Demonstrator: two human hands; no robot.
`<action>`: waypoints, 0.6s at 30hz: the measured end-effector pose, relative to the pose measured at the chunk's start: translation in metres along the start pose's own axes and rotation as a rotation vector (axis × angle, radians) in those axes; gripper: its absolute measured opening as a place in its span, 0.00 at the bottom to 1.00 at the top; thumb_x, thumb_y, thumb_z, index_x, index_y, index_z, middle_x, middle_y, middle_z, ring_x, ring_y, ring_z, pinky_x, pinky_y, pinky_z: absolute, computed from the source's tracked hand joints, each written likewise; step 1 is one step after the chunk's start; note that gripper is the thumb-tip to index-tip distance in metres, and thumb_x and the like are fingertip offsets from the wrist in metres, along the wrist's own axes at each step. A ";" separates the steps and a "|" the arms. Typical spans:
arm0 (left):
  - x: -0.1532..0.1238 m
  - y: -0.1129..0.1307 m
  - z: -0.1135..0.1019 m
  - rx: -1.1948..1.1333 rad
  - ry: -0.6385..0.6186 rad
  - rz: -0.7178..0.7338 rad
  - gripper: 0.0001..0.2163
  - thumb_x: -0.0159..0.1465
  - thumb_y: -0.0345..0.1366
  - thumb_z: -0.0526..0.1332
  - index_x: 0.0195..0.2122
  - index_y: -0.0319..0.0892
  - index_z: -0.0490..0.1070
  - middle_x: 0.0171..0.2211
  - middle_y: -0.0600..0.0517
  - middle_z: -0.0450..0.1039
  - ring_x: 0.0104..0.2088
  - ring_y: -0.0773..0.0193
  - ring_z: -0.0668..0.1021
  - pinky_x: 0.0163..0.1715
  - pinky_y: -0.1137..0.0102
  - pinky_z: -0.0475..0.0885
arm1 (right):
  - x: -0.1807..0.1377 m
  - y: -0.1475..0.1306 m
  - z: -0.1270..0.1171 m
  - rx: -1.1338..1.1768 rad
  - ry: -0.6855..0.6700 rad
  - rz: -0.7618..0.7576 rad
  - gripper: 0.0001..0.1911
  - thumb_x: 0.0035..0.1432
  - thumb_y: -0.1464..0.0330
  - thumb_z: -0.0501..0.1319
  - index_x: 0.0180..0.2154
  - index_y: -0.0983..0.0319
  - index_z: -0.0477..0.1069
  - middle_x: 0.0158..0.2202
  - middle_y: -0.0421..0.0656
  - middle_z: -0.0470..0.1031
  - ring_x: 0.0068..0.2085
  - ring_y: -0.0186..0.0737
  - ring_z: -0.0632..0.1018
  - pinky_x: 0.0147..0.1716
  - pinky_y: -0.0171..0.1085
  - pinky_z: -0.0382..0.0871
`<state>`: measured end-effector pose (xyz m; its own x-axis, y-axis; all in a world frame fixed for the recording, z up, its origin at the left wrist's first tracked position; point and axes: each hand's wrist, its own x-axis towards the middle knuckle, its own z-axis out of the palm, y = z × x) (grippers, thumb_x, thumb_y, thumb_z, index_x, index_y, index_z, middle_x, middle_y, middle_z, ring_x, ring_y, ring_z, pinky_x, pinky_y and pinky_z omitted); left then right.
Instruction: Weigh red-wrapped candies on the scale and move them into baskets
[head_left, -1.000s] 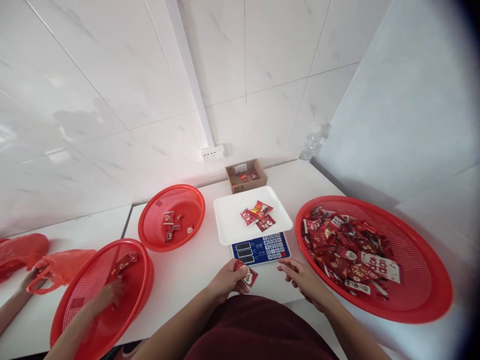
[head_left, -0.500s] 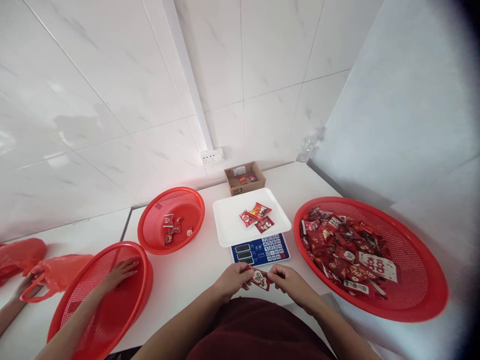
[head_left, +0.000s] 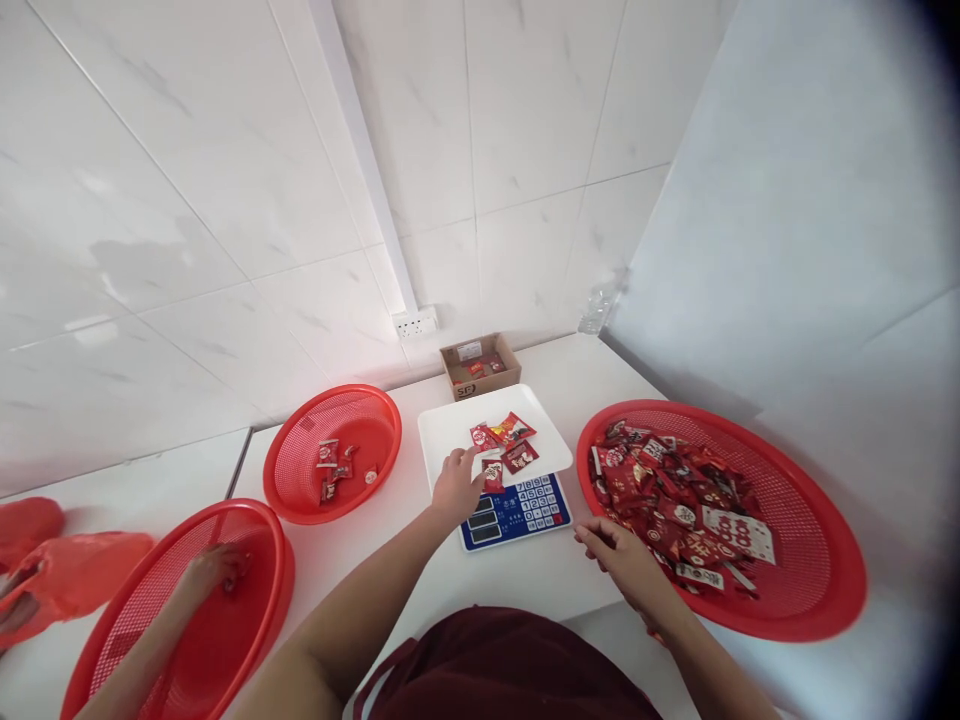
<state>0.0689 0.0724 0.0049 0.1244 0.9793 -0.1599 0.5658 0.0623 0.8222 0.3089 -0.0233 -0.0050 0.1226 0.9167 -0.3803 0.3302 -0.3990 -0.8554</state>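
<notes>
four packets (head_left: 519, 458) at one tray (head_left: 446, 430) — three baskets (head_left: 829, 550) (red)

In front of you, the open brown cardboard box (head_left: 495, 384) read "SF" in dark letters; the white keys (head_left: 537, 503) on the blue rectangular scale panel (head_left: 507, 522) showed digits 0 to 9. Characters on the small glossy red packets (head_left: 519, 458) were too tiny to read.

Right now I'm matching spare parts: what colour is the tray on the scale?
White; the tray on the scale shows in the head view.
</notes>
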 end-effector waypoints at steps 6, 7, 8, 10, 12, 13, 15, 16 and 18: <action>0.037 0.003 0.004 0.478 -0.275 0.439 0.27 0.60 0.43 0.58 0.61 0.53 0.54 0.66 0.51 0.43 0.65 0.48 0.42 0.61 0.53 0.36 | 0.007 0.018 -0.009 -0.059 0.143 -0.042 0.15 0.44 0.54 0.56 0.27 0.58 0.70 0.25 0.42 0.74 0.29 0.42 0.73 0.31 0.39 0.66; 0.045 0.003 0.007 0.525 -0.315 0.481 0.27 0.60 0.45 0.56 0.61 0.53 0.54 0.66 0.51 0.42 0.65 0.47 0.42 0.61 0.52 0.36 | 0.009 0.021 -0.010 -0.047 0.135 -0.016 0.16 0.43 0.54 0.56 0.27 0.58 0.70 0.24 0.42 0.73 0.29 0.42 0.73 0.30 0.39 0.67; 0.052 0.003 0.010 0.573 -0.349 0.517 0.27 0.61 0.46 0.55 0.61 0.53 0.53 0.66 0.51 0.42 0.65 0.47 0.42 0.61 0.52 0.36 | 0.010 0.024 -0.010 -0.030 0.125 0.010 0.16 0.43 0.53 0.56 0.28 0.59 0.70 0.23 0.42 0.73 0.28 0.42 0.73 0.28 0.39 0.67; 0.064 0.003 0.017 0.678 -0.408 0.563 0.26 0.62 0.47 0.52 0.62 0.53 0.53 0.66 0.50 0.41 0.65 0.47 0.42 0.60 0.52 0.37 | 0.012 0.027 -0.010 0.011 0.114 0.045 0.17 0.43 0.53 0.57 0.28 0.59 0.70 0.23 0.41 0.73 0.27 0.41 0.73 0.27 0.38 0.67; 0.073 0.001 0.023 0.785 -0.442 0.573 0.25 0.63 0.47 0.50 0.61 0.54 0.53 0.67 0.50 0.39 0.65 0.47 0.42 0.60 0.51 0.38 | 0.012 0.027 -0.011 0.050 0.115 0.057 0.17 0.42 0.54 0.58 0.28 0.59 0.70 0.24 0.42 0.73 0.26 0.40 0.73 0.27 0.38 0.68; 0.075 0.000 0.025 0.832 -0.441 0.571 0.24 0.64 0.47 0.49 0.61 0.54 0.53 0.67 0.50 0.39 0.65 0.46 0.42 0.59 0.50 0.40 | 0.011 0.026 -0.012 0.066 0.112 0.064 0.17 0.42 0.54 0.58 0.29 0.59 0.70 0.25 0.42 0.74 0.26 0.39 0.73 0.27 0.38 0.68; 0.079 -0.002 0.027 0.902 -0.410 0.568 0.22 0.65 0.46 0.48 0.61 0.57 0.52 0.67 0.51 0.39 0.65 0.46 0.44 0.59 0.49 0.42 | 0.009 0.022 -0.014 0.088 0.101 0.082 0.18 0.41 0.53 0.58 0.29 0.60 0.70 0.24 0.42 0.74 0.26 0.39 0.74 0.26 0.37 0.68; 0.080 -0.004 0.027 0.927 -0.385 0.570 0.22 0.65 0.46 0.47 0.61 0.58 0.52 0.67 0.51 0.40 0.65 0.46 0.45 0.59 0.49 0.43 | 0.008 0.019 -0.015 0.095 0.093 0.095 0.19 0.41 0.53 0.58 0.29 0.60 0.70 0.24 0.42 0.74 0.27 0.39 0.74 0.26 0.37 0.67; 0.081 -0.005 0.026 0.955 -0.335 0.571 0.21 0.65 0.45 0.46 0.61 0.59 0.52 0.66 0.51 0.42 0.64 0.47 0.47 0.58 0.49 0.46 | 0.007 0.015 -0.017 0.108 0.083 0.120 0.20 0.40 0.52 0.58 0.29 0.60 0.70 0.23 0.42 0.73 0.27 0.40 0.74 0.25 0.37 0.67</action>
<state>0.0970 0.1467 -0.0268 0.6885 0.7090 -0.1525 0.7244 -0.6825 0.0969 0.3303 -0.0228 -0.0147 0.2332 0.8592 -0.4554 0.2063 -0.5013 -0.8403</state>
